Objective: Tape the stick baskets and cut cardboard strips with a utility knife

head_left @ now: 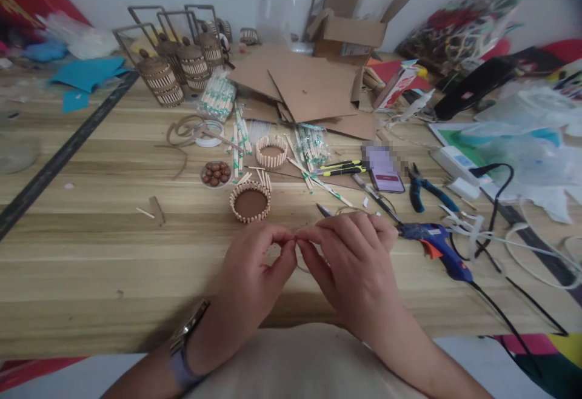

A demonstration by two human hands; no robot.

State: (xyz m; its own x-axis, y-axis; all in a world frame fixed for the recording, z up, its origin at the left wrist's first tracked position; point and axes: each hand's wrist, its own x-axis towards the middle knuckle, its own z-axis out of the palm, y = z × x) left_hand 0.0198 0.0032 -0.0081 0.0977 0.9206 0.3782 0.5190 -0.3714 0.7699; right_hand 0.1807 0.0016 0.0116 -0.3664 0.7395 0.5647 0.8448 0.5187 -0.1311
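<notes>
My left hand (pixel 257 271) and my right hand (pixel 357 259) meet fingertip to fingertip above the table's front part. Thumb and forefinger are pinched in each. What they hold is too small to make out; part of a thin pale loop (pixel 304 267) shows just below the fingertips. Beyond my left hand stands a round container (pixel 250 204) walled with short wooden sticks, its base brown. A second stick-walled ring (pixel 271 153) is behind it. Left of these, a small dish holds round brown beads (pixel 216 173).
A blue glue gun (pixel 436 244) with cables lies right of my right hand, near pliers (pixel 427 190) and a phone (pixel 385 168). Behind are stick bundles (pixel 218 97), cardboard sheets (pixel 313 90), an open box (pixel 350 29) and several finished lanterns (pixel 160 77) with frame handles.
</notes>
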